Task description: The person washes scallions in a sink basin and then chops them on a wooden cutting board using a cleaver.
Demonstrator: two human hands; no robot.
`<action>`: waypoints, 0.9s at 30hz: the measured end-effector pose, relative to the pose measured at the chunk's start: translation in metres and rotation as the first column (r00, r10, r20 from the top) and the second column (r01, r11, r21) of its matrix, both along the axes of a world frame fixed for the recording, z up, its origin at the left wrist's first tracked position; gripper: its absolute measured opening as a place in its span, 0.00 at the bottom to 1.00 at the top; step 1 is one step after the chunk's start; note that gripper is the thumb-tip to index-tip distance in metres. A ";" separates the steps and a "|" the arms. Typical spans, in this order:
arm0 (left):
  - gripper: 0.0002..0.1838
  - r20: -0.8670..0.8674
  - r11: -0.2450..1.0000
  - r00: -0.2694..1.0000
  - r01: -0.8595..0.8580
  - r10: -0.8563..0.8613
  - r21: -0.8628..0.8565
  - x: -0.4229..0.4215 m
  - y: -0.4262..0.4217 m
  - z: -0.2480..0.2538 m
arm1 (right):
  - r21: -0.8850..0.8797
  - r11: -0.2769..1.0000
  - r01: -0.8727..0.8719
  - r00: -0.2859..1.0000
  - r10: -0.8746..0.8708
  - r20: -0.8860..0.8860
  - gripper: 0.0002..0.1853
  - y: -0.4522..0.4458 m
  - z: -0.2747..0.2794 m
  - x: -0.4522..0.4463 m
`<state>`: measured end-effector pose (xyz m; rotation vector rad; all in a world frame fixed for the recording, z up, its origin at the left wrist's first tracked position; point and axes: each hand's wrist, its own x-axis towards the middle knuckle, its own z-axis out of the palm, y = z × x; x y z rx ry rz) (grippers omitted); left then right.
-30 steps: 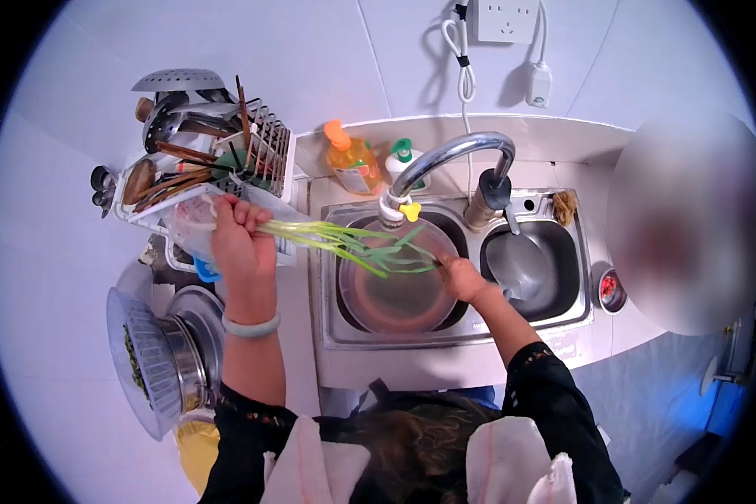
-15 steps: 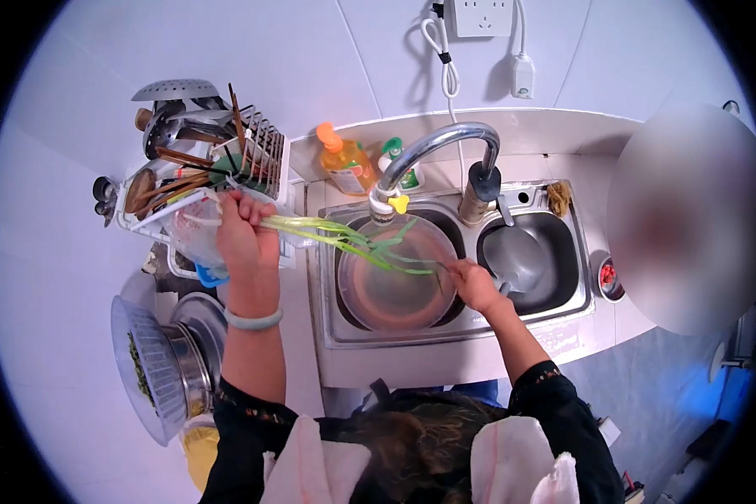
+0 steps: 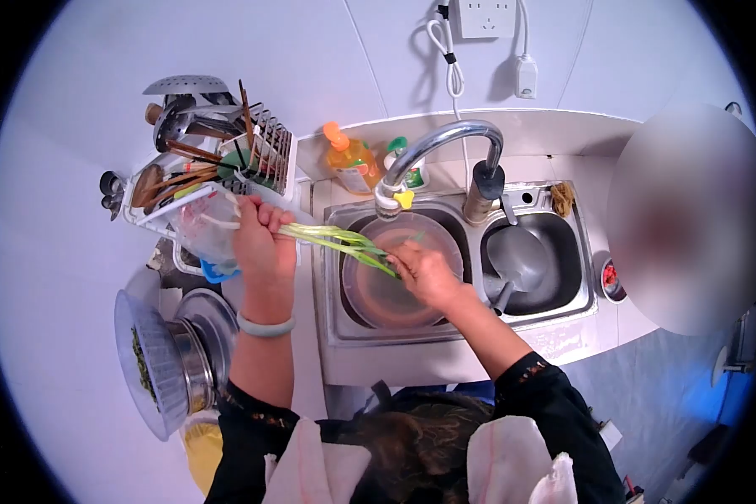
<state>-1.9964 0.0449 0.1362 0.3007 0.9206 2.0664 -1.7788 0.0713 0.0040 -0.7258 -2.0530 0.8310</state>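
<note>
At the far left a clear ribbed plastic basket [image 3: 170, 370] with dark greens inside stands tilted beside a steel pot [image 3: 196, 370]; above them a dish rack [image 3: 286, 164] is crowded with wooden chopsticks [image 3: 191, 152] and a perforated skimmer [image 3: 185, 85]; a clear plastic bag [image 3: 200, 239] lies against the rack's front, just beside the left hand [image 3: 265, 239]; that hand has its fingers curled and closed around the pale stalks of a few spring onions [image 3: 332, 237], whose white ends poke out past it toward the bag; the spring onions span the gap between the hands, their green part over a translucent basin [image 3: 353, 290] set in the left bowl of the steel sink [image 3: 378, 338], below the faucet [image 3: 445, 134]; the right hand [image 3: 428, 273], over the basin, has thumb and fingers pressed together, pinching the leaves, though the exact fingertip contact is too small to tell; the step in hand looks like working the leafy end while the left hand steadies the stalks; the next move, I judge, calls for a firm left grip and a light right pinch, lest the thin leaves tear; further right, a metal scoop [image 3: 517, 259] lies in the other bowl
</note>
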 end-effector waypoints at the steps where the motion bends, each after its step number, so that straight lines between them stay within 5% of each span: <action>1: 0.10 -0.005 1.000 1.000 0.001 -0.001 -0.006 0.000 -0.001 -0.001 | -0.012 1.000 -0.006 1.000 0.005 -0.014 0.08 -0.001 -0.001 0.003; 8: 0.12 -0.116 0.999 0.992 0.042 -0.043 -0.018 0.001 0.000 0.014 | -0.100 0.994 -0.050 0.993 0.060 0.097 0.07 0.011 -0.007 0.018; 13: 0.13 -0.112 0.996 0.989 0.093 -0.092 0.001 0.009 0.003 0.017 | -0.725 0.651 -0.226 0.951 -0.013 -0.308 0.08 0.011 -0.007 0.029; 14: 0.13 -0.104 0.995 0.990 0.097 -0.096 -0.001 0.011 0.004 0.017 | -0.788 0.541 -0.294 0.920 -0.062 -0.386 0.09 0.013 -0.007 0.032; 17: 0.14 -0.111 0.996 0.991 0.079 -0.074 0.044 0.004 0.002 0.021 | -0.788 0.470 -0.399 0.694 -0.407 -0.594 0.08 0.017 -0.034 0.049; 21: 0.14 -0.129 0.956 0.953 0.283 -0.273 0.069 -0.003 -0.005 0.028 | -0.867 0.373 -0.331 0.601 -0.625 -0.498 0.05 0.014 -0.055 0.056; 27: 0.13 -0.025 0.887 0.897 0.441 -0.442 0.138 -0.006 -0.009 0.038 | -0.909 0.327 -0.258 0.728 -0.553 -0.406 0.06 0.027 -0.070 0.063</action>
